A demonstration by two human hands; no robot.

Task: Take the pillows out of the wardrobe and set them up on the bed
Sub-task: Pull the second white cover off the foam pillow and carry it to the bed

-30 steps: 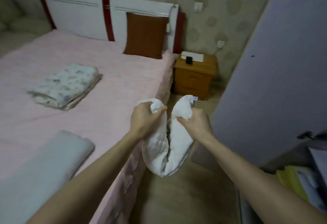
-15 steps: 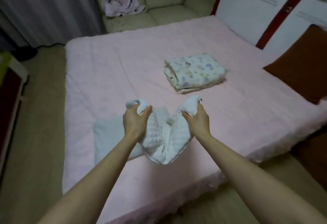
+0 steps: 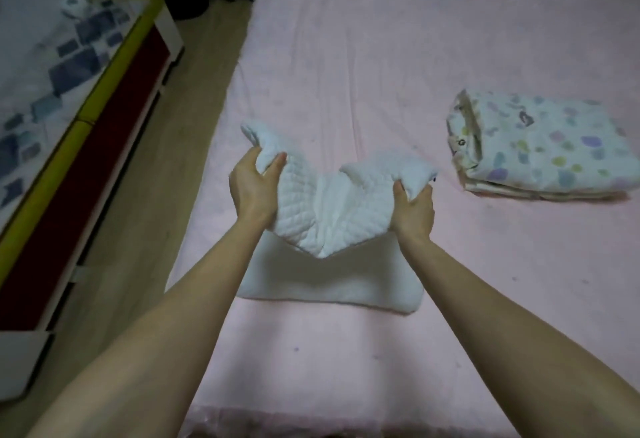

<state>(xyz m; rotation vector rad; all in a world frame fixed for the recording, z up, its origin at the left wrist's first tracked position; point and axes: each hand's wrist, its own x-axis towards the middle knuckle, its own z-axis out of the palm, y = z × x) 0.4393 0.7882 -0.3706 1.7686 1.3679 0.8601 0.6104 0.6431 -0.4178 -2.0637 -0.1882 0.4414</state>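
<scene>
A white quilted pillow (image 3: 329,216) hangs bent in a V between my hands, above the pink bed (image 3: 381,67). My left hand (image 3: 254,191) grips its left corner and my right hand (image 3: 414,210) grips its right corner. Directly beneath it a second white pillow (image 3: 332,285) lies flat on the bed near the front edge, partly hidden by the held pillow and my forearms.
A folded patterned blanket (image 3: 543,146) lies on the bed to the right. A low cabinet with a glass top, yellow edge and dark red front (image 3: 86,119) stands left of the bed across a strip of wooden floor (image 3: 156,195). Dark curtains hang at the back.
My view has swung left from the headboard and nightstand side to the foot of the bed. Both hands carried the white pillow over the bed, above the flat pillow, and spread it wider.
</scene>
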